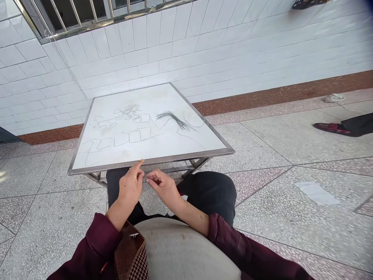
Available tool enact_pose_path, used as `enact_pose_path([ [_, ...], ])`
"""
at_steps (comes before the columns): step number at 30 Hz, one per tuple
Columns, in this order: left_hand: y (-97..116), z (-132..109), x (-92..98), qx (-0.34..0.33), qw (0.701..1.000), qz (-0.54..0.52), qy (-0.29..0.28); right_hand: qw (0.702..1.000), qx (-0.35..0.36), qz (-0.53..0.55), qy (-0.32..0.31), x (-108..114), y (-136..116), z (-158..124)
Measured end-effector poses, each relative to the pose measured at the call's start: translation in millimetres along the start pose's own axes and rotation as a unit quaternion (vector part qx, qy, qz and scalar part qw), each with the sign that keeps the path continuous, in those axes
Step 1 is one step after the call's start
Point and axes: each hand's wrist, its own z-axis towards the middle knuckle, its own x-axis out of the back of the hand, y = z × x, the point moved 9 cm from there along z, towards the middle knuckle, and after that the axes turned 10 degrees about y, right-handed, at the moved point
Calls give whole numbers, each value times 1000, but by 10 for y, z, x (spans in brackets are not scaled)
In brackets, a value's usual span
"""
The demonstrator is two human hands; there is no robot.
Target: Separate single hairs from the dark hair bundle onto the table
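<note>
My left hand (131, 182) and my right hand (163, 187) meet just in front of the table's near edge, above my lap. Thumb and fingers are pinched together on each. A short bit of thin wire (145, 175) seems to span the small gap between the fingertips; most of it is hidden or too fine to see. On the white table (140, 153) lies a bundle of dark thin wires (176, 119). To its left are a long strand bent into square waves (129, 137) and a tangled heap of bent wire (130, 111).
The table has a metal rim and stands near a white tiled wall (163, 50) with a barred window (78, 15). At right, another person's shoe (335, 128) rests on the speckled floor. A white sheet (317, 193) lies there too. A brown strap or bag (129, 251) hangs at my front.
</note>
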Motion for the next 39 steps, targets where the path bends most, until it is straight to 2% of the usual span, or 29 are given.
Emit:
enact_pose_path([
  [3, 0, -1, 18, 13, 1000, 3, 5, 1000, 3, 4, 13, 15, 13, -4],
  [7, 12, 0, 30, 23, 1000, 14, 3, 998, 62, -20, 17, 33, -91, -20],
  [16, 14, -29, -17, 5, 998, 48, -27, 984, 126, -119, -30, -51, -191, -89],
  [25, -10, -1, -5, 35, 999, -19, -33, 996, 58, -70, -20, -30, -61, -52],
  [31, 3, -18, 21, 36, 999, -23, 0, 997, 61, -47, -10, -65, -80, -76],
  [36, -50, -5, 25, 60, 997, -47, -3, 999, 34, -21, -20, -96, -46, -63],
  [39, -73, 7, 14, 65, 995, -69, -15, 998, -9, 42, -45, -116, -5, -36],
])
